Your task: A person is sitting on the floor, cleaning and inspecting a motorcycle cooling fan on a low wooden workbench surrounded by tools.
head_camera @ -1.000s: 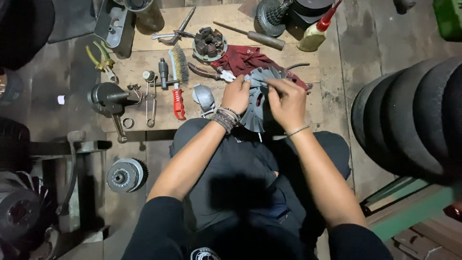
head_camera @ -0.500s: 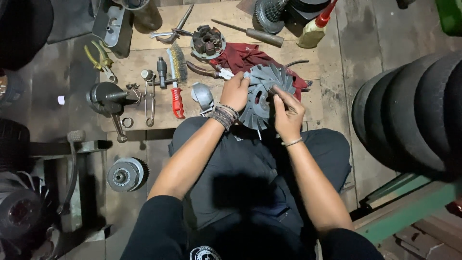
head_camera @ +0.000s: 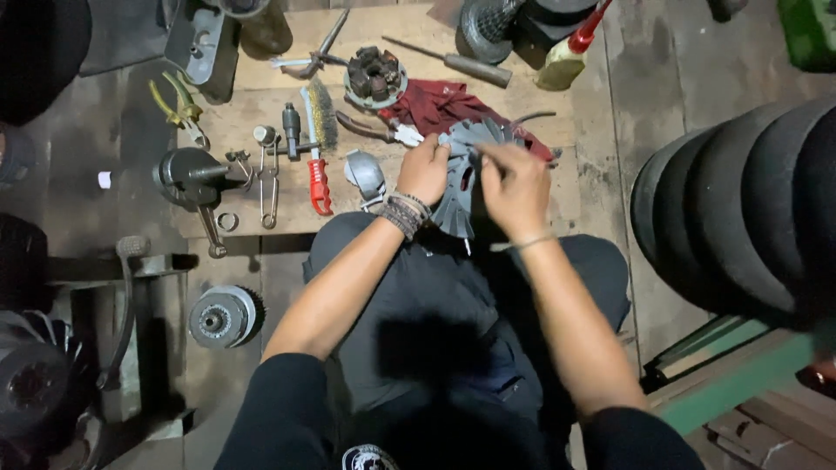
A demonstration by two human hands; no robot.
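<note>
from above, the left hand (head_camera: 424, 170) grips the left edge of a grey finned fan wheel (head_camera: 466, 178) held upright over the lap, just below the red rag (head_camera: 435, 103) on the wooden bench (head_camera: 261, 104), while the right hand (head_camera: 515, 187), blurred, pinches its upper rim.

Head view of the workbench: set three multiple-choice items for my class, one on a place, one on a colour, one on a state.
1. Where does the wire brush lie?
A. Left of the hands
B. On the person's lap
C. Among the tyres

2. What colour is the brush's handle?
A. Green
B. Red
C. White

3. How is the finned metal disc held?
A. Lying untouched
B. Hanging from a hook
C. Between both hands

Answers: 1 A, it lies on the wooden board; 2 B, plainly red; 3 C, left hand and right hand grip it.
</note>
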